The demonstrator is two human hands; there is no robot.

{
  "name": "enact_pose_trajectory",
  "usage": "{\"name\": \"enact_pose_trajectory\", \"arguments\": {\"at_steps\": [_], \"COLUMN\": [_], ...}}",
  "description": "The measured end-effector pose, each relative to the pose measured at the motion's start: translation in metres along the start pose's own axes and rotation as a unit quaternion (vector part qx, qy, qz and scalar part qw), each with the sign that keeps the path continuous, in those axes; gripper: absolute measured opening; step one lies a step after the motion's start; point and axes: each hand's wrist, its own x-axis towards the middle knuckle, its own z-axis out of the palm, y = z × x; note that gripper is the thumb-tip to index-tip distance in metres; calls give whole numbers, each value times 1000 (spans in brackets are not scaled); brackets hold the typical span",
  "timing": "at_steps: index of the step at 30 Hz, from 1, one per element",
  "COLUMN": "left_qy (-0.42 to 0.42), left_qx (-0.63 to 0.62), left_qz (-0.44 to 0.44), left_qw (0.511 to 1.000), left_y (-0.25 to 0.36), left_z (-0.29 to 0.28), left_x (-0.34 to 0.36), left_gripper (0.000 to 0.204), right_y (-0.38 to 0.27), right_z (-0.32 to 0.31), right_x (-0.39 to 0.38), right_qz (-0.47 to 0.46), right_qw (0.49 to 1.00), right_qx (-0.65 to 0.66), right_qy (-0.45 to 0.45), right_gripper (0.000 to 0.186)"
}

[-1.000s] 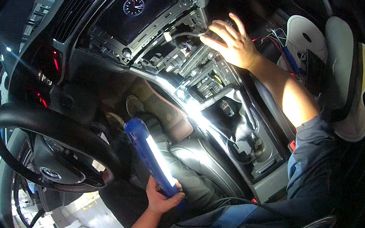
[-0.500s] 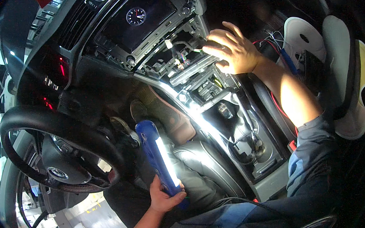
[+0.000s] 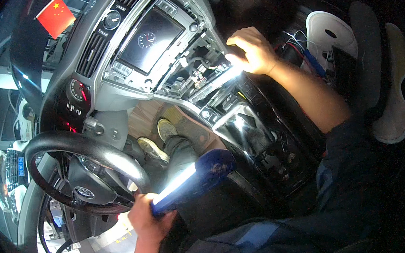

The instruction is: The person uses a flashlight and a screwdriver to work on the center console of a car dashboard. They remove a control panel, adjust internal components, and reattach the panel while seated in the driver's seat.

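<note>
Dashboard of dark grey plastic (image 3: 116, 101) fills the upper left, with a thick black steering wheel (image 3: 126, 158) at its lower edge. A black centre console (image 3: 303, 118) runs from the dashboard's right end toward the lower right; along its upper edge sits a glossy dark rectangular screen (image 3: 149, 39) above an opened cavity. Across the person's legs, between the wheel and the console's left edge, lies a long blue work lamp with a glowing white strip (image 3: 193, 185). Its lower end is held by the left hand (image 3: 148, 219), fingers wrapped round it. The right hand (image 3: 254, 54) is over the cavity's right edge, fingers bent and a gap between thumb and forefinger; whether it touches the slim pale bar (image 3: 215, 85) at the cavity's lower edge, I cannot tell. Smallest is a small white plug (image 3: 183, 62) inside the cavity.

Likely trouble: gripped at one end, the lamp could swing into the wheel or console; a careless pull could strain the cavity's wiring; shadow on the lower console could hide small parts.
</note>
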Motion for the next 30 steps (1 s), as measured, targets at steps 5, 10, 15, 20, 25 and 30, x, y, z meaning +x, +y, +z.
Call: {"name": "enact_pose_trajectory", "arguments": {"at_steps": [5,10,15,20,25,30], "left_qy": [-9,-125,-97,-149,-143,-128], "left_qx": [163,63,-11,-20,-22,-42], "left_qz": [-12,-83,-16,-22,-26,-52], "left_qw": [986,987,995,988,989,990], "left_y": [14,10,-16,-29,-32,-27], "left_z": [-23,-10,13,8,9,10], "left_x": [22,25,27,20,20,20], "left_gripper": [49,49,33,34,40,34], "right_y": [-23,-53,-66,-84,-109,-118], "right_z": [-1,11,40,58,70,85], "right_x": [19,31,43,42,49,60], "right_qz": [-46,-64,-3,-63,-53,69], "right_qw": [997,982,900,920,915,916], "right_qx": [54,63,48,-38,-94,-27], "right_qy": [-3,-165,-434,-384,-388,-394], "right_gripper": [22,20,29,52,77,83]}}
